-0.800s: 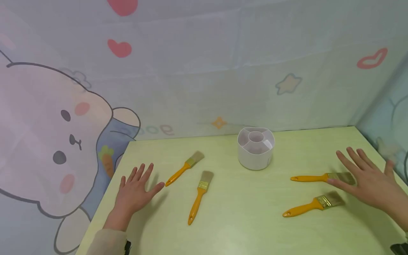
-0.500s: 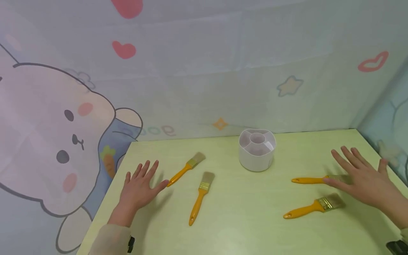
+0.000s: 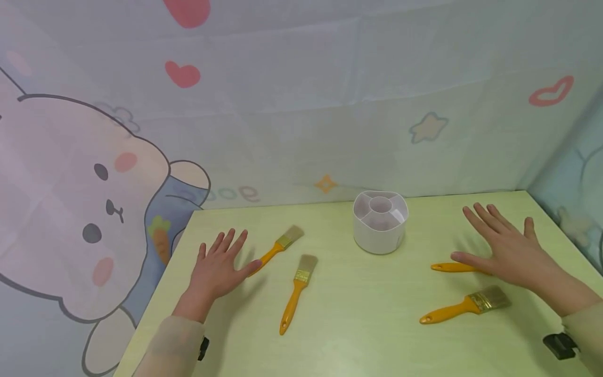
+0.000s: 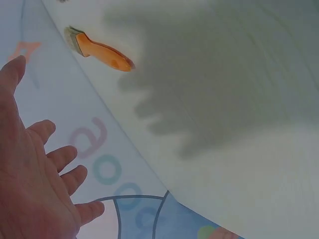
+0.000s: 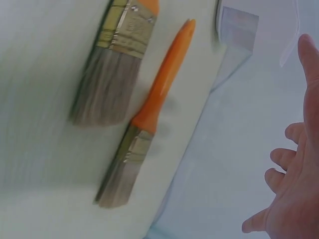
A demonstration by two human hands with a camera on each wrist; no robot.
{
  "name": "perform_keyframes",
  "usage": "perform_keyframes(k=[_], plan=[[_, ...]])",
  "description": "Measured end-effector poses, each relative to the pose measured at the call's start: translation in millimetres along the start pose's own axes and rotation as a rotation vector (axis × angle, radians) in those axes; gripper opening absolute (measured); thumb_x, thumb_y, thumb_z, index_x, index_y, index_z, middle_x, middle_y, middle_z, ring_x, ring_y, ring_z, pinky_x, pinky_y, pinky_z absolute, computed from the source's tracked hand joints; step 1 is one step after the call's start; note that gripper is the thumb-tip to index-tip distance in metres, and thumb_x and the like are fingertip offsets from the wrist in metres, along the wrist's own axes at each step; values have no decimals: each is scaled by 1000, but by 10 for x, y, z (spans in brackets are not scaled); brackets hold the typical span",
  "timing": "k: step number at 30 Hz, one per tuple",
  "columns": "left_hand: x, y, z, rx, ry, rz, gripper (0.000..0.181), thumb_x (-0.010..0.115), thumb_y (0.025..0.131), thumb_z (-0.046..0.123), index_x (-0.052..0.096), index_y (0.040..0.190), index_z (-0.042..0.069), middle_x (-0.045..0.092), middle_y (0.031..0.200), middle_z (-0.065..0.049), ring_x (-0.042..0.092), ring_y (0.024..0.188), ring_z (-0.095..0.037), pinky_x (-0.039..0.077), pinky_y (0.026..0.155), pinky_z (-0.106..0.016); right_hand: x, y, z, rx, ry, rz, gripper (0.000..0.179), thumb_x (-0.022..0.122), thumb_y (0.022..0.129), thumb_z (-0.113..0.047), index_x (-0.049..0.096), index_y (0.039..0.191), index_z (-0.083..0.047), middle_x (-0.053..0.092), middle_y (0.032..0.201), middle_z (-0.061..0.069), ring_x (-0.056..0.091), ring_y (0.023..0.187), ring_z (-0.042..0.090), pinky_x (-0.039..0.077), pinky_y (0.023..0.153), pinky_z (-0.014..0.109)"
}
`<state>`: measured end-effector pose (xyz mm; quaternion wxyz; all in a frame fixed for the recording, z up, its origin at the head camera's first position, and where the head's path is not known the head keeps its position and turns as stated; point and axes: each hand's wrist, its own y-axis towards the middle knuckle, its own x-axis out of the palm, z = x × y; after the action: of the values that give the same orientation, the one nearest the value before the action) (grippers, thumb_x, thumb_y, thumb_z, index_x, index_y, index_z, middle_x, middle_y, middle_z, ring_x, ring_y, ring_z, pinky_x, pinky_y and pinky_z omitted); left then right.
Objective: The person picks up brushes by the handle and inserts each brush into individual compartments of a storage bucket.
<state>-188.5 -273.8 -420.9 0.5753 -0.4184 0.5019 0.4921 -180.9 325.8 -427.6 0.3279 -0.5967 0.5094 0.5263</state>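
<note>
Basically, left hand (image 3: 218, 273) and right hand (image 3: 514, 256) were empty, spread and well apart either side of the holder (image 3: 379, 241), two brushes (image 3: 299, 287) to its left and two other brushes (image 3: 466, 306) to its right, so either hand dipping low risked knocking one askew.

In my head view the tabletop (image 3: 358, 324) was pale yellow-green. The brushes (image 3: 296, 292) at 7, 6 and 4 o'clock had orange handles (image 3: 445, 313), gold ferrules (image 3: 480, 302) and tan bristles (image 3: 496, 296); the holder (image 3: 378, 236) at 4 was plain white. The sleeves (image 3: 173, 337) were cream. I saw a pale grey backdrop (image 3: 292, 68) printed with red hearts (image 3: 183, 76) at 10 and 2 o'clock and, at 9, a whitish cartoon animal (image 3: 61, 220) with pink cheeks (image 3: 126, 162), blue clothing (image 3: 181, 201) and an orange carrot (image 3: 162, 245).
</note>
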Motion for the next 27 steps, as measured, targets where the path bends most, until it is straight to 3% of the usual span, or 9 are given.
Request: perform_keyframes(k=[7, 13, 22, 27], plan=[[-44, 68, 90, 19, 11, -14, 91, 54, 100, 72, 32, 170, 19, 26, 175, -19, 21, 161, -44, 10, 126, -75, -57, 171, -117, -47, 11, 6, 114, 75, 92, -65, 9, 174, -18, 16, 177, 22, 10, 164, 42, -13, 113, 87], [-63, 140, 110, 27, 30, -29, 92, 54, 99, 74, 31, 170, 21, 25, 175, -18, 19, 162, -43, 9, 127, -74, -126, 293, -193, -44, 40, -49, 118, 77, 91, -65, 8, 174, -16, 12, 177, 22, 7, 164, 44, -14, 116, 84], [-73, 232, 166, 38, 35, -57, 89, 54, 101, 71, 30, 170, 20, 25, 175, -18, 20, 162, -43, 9, 127, -75, -166, 503, -303, -48, 123, -98, 124, 80, 88, -65, 8, 173, -11, 13, 176, 26, 11, 162, 47, 4, 115, 89], [-44, 271, 200, 40, 34, -66, 88, 54, 102, 70, 31, 170, 19, 26, 175, -19, 20, 162, -43, 9, 127, -75, -143, 594, -351, -44, 176, -124, 126, 81, 87, -64, 6, 173, -10, 12, 177, 25, 12, 161, 49, 9, 115, 88]])
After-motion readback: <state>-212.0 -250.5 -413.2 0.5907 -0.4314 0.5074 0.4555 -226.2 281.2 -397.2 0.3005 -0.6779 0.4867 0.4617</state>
